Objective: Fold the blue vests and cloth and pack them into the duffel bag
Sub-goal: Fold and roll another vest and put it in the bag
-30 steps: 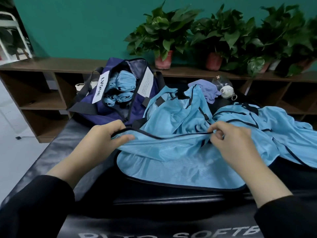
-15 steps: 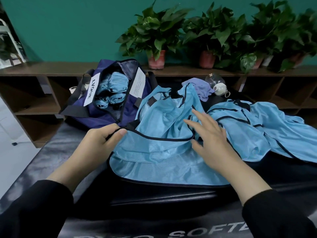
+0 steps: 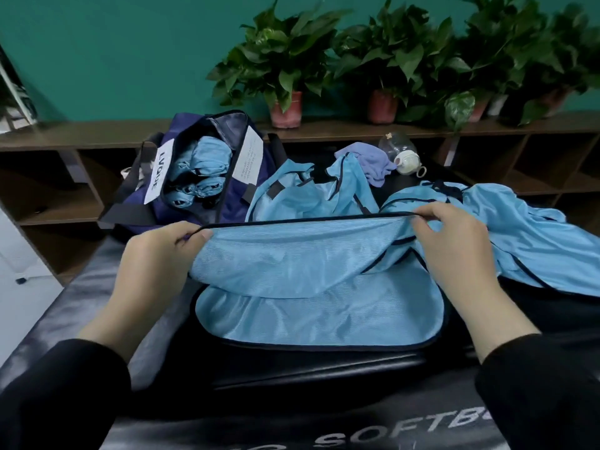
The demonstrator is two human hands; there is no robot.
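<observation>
The left hand (image 3: 162,254) pinches the dark-trimmed edge of the light blue mesh vest (image 3: 318,287) between thumb and fingers. The right hand (image 3: 454,251) pinches the same edge at the other end. The edge is pulled tight and straight between them, lifted a little above the black padded table (image 3: 292,378). The bottom part of the vest lies flat on the table, close to the person.

To fold it well, I think both hands should move together and lay the held edge down evenly on the flat part, so the corners match. Pulling too hard on one side could make the fold crooked. This thin cloth looks slippery, so press it smooth after.

Another light blue vest (image 3: 519,228) lies crumpled just to the right, touching this one. The small purple cloth (image 3: 370,160) waits further back. The dark blue duffel bag (image 3: 194,190) stands open at the back left, with rolled blue vests (image 3: 201,170) already inside.
</observation>
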